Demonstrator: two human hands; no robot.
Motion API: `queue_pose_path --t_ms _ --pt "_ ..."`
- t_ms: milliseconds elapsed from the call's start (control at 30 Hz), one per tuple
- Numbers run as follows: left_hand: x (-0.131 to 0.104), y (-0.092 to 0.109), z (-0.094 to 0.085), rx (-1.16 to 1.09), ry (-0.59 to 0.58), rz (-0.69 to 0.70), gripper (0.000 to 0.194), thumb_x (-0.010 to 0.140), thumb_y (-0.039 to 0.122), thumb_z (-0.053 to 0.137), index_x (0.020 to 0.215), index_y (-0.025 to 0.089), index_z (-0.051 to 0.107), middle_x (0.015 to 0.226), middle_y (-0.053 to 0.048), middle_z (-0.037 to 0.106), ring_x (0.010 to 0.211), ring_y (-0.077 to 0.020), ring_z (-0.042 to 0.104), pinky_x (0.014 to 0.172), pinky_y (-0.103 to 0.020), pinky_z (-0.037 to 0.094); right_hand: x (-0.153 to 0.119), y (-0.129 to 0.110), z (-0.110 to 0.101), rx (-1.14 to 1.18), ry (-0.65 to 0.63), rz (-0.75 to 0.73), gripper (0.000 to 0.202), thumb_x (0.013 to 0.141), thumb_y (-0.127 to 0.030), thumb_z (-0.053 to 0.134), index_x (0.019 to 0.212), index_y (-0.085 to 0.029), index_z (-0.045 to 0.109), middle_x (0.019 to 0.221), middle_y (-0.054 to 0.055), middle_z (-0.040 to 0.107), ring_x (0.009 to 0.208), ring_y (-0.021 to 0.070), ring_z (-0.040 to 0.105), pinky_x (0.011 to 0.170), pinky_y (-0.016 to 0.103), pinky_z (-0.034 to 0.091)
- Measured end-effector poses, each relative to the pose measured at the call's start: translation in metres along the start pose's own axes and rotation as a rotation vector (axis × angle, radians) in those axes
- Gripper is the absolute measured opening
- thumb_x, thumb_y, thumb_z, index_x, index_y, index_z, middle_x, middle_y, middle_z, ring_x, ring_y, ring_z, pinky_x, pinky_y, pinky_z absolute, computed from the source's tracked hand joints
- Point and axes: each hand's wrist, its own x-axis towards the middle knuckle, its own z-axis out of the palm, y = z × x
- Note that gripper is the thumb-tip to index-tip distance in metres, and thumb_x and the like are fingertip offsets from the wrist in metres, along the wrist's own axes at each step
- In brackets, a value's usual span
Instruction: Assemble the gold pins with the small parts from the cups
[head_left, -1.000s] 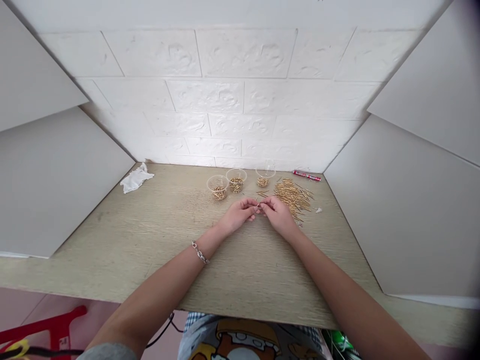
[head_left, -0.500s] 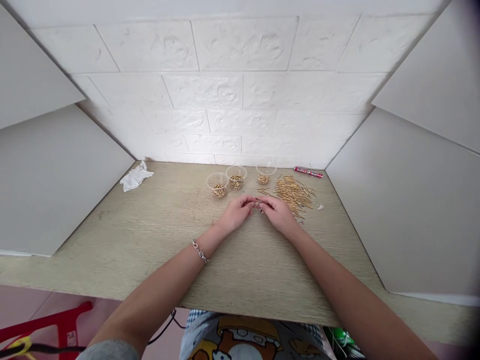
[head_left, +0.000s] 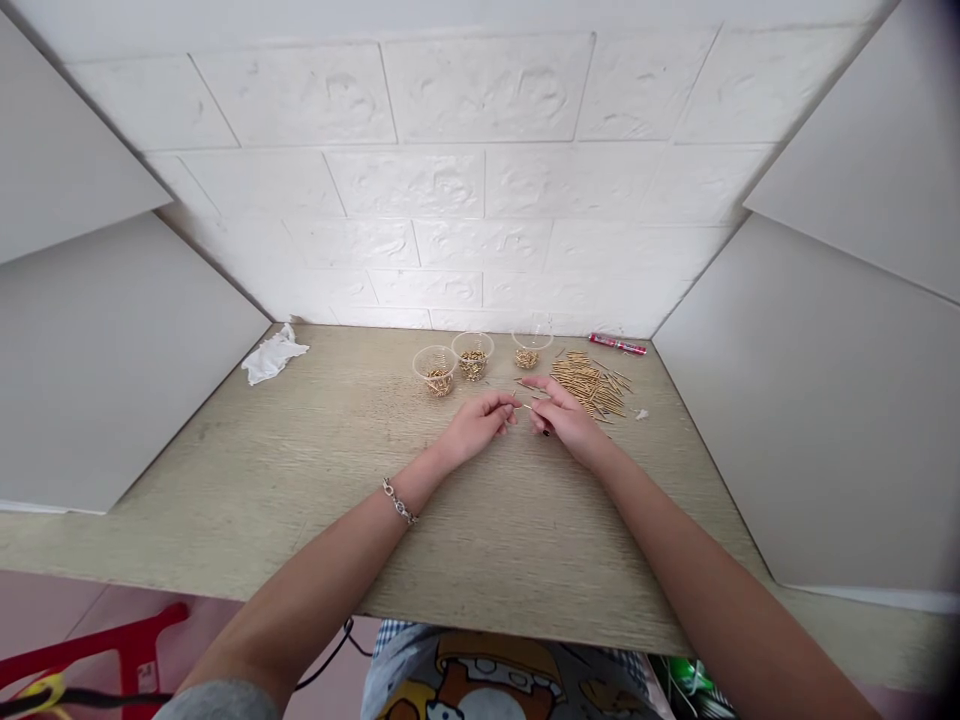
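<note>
My left hand [head_left: 480, 424], with a chain bracelet at the wrist, pinches one end of a thin gold-coloured stick [head_left: 525, 406] near the middle of the table. The other end of that stick is between the thumb and a finger of my right hand [head_left: 564, 420], whose index finger is stretched out. Beyond my right hand lies a pile of gold sticks [head_left: 589, 382]. Three clear cups stand past my hands: a left cup [head_left: 435, 370], a middle cup [head_left: 472, 357] and a right cup [head_left: 531, 350], each with small gold pieces inside.
A crumpled white tissue [head_left: 274, 354] lies at the back left of the table [head_left: 300, 450]. At the back right is a red tube-shaped packet [head_left: 616, 344], with a small white scrap [head_left: 641, 414] nearer. Grey panels flank both sides, and a white brick-patterned wall [head_left: 450, 180] closes the back.
My right hand has moved slightly to the right, away from my left hand, and its index finger has straightened. The stick between my hands now shows. My left hand has hardly moved.
</note>
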Motion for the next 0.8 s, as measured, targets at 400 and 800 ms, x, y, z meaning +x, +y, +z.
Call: queue_pose_path --t_ms 400,800 --pt "0.0 -0.001 -0.001 -0.119 -0.026 0.008 0.019 0.08 0.017 0.051 0.095 0.013 0.061 0.069 0.002 0.056 0.054 -0.0051 0.045 0.058 -0.02 0.038 0.008 0.016 0.005 -0.074 0.039 -0.156 0.026 0.071 -0.031 0.053 0.093 -0.017 0.056 0.067 0.0 0.06 0.059 0.012 0.054 0.056 0.026 0.042" --pt "-0.001 0.0 -0.001 -0.108 -0.04 0.023 0.021 0.079 0.02 0.055 0.097 0.012 0.062 0.071 0.0 0.058 0.06 -0.0064 0.048 0.06 -0.02 0.039 0.001 0.013 0.009 -0.332 0.233 -0.228 0.021 0.075 -0.035 0.053 0.078 -0.018 0.065 0.068 0.003 0.064 0.064 0.0165 0.057 0.063 0.03 0.043"
